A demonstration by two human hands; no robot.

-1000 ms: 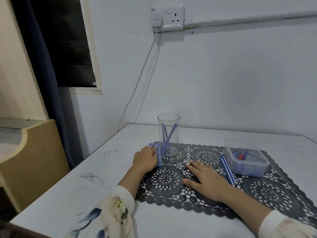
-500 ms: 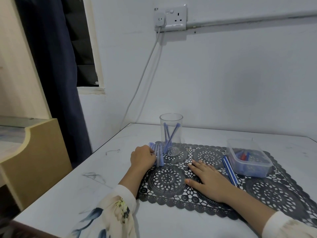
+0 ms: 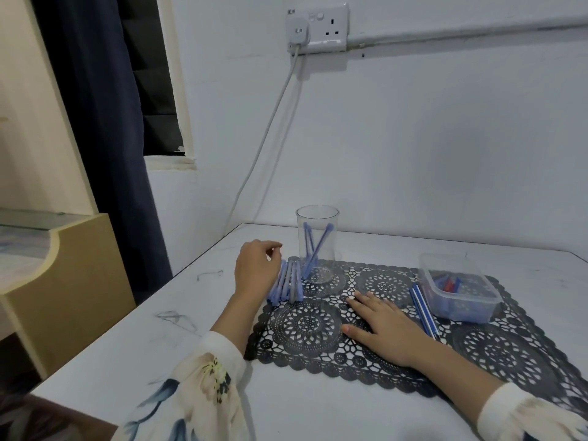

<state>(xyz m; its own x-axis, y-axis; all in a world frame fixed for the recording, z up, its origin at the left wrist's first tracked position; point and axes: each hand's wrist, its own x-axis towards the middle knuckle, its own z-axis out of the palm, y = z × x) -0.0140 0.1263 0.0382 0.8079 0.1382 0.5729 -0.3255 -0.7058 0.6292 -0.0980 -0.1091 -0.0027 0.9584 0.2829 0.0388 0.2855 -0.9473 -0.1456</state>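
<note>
- Blue pens lie in a tight row on the left edge of the black lace mat. They rest side by side, and their long axes run from near you to far from you.
- The pens' far ends point towards the clear cup. It stands upright just beside them, to the right and a little beyond, with a few blue pens already leaning inside.
- Your left hand is much the nearer one. It sits just left of the row, almost against the outermost pen, so the pens lie to its right.
- That hand's fingers are loosely curled above the far ends of the pens, and no pen shows clearly in its grip.
- Your right hand lies flat on the mat with straight, spread fingers and holds nothing. It is well apart from the row, on the right.
- I judge the next pick falls to your left hand. Close thumb and fingers across a pen's width, then tip it upright before it goes over the cup's rim.
- Two striped pens lie near your right hand, beside the plastic container.
</note>
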